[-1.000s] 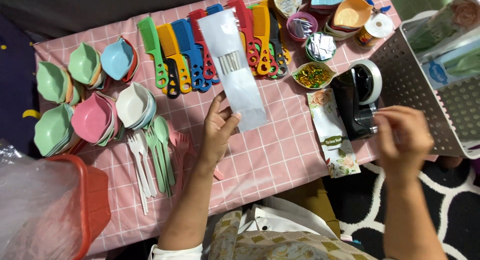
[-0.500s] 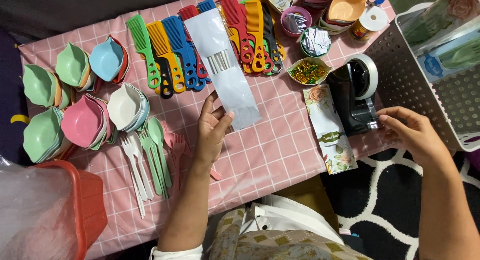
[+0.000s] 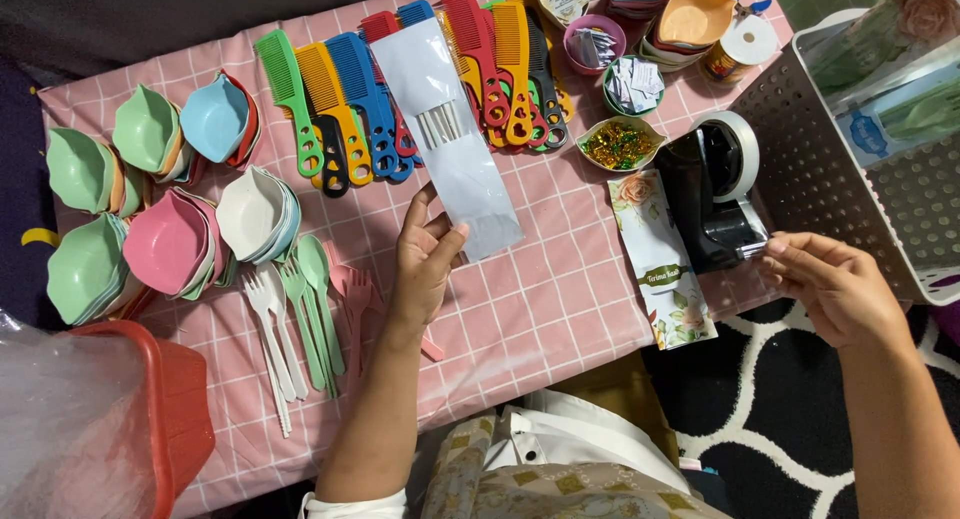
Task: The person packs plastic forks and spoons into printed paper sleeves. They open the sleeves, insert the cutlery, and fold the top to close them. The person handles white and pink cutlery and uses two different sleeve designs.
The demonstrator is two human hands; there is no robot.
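— What is the left hand [image 3: 425,264] gripping?
— Its fingers [image 3: 446,247] are pinching the clear packet [image 3: 448,129], stretching beyond the fingertips.
— The right hand [image 3: 835,284]?
— Its fingers [image 3: 790,247] are closing on the tape dispenser [image 3: 712,194].

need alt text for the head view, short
Left hand holds a clear plastic sleeve over a pink checked table; right hand pinches tape at a black tape dispenser. Coloured combs lie behind.
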